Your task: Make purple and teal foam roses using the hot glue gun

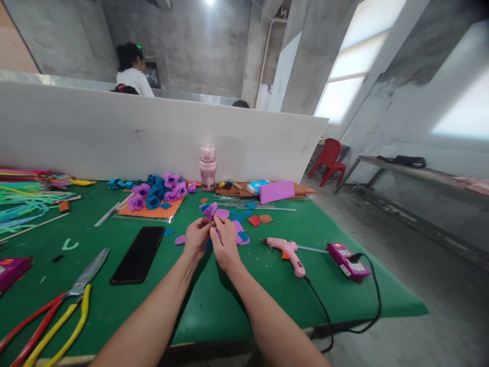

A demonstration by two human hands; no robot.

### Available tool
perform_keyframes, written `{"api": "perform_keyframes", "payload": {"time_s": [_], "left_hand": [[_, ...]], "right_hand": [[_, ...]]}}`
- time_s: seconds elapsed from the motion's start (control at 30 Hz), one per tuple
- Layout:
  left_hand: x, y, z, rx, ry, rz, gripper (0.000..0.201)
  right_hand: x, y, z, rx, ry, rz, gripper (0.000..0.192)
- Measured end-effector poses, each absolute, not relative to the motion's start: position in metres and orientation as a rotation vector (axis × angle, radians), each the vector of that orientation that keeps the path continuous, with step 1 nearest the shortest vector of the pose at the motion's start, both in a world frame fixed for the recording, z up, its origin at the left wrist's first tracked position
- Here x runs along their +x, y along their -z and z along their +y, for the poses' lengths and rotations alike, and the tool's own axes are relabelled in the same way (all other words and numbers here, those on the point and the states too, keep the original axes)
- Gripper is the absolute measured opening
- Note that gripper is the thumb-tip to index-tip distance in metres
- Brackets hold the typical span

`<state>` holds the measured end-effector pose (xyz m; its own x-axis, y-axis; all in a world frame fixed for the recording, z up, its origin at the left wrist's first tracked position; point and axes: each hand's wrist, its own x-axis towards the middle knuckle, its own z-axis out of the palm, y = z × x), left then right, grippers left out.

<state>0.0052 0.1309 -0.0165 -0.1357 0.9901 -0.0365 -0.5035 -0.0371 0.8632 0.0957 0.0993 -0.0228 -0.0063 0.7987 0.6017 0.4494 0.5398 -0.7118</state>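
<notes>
My left hand (196, 237) and my right hand (225, 244) meet above the green table (214, 306), fingers pinched together on a small purple felt flower (211, 210). Loose purple petals (240, 235) and blue scraps lie on the table just under and right of my hands. A pink glue gun (287, 251) lies to the right of my right hand, its cord running off the table edge.
A black phone (138, 254) and scissors (57, 311) lie at the left. Finished purple and blue flowers (156, 192) rest on an orange sheet. A pink bottle (208, 168), purple box (347, 261), white partition (153, 132), coloured sticks (23, 201). A person sits beyond the partition.
</notes>
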Motion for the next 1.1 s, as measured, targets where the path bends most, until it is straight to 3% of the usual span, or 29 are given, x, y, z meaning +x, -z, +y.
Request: {"api": "perform_keyframes", "payload": {"time_s": [0.37, 0.93, 1.1], "left_hand": [[0.006, 0.009, 0.127, 0.762, -1.426, 0.839, 0.034], [0.011, 0.009, 0.122, 0.928, -1.364, 0.777, 0.024], [0.009, 0.009, 0.123, 0.942, -1.332, 0.754, 0.026]], "right_hand": [[0.113, 0.013, 0.114, -1.032, -0.614, -1.229, 0.035], [0.111, 0.009, 0.115, -1.124, -0.72, -1.224, 0.027], [0.11, 0.011, 0.118, -0.993, -0.985, -1.074, 0.027]]}}
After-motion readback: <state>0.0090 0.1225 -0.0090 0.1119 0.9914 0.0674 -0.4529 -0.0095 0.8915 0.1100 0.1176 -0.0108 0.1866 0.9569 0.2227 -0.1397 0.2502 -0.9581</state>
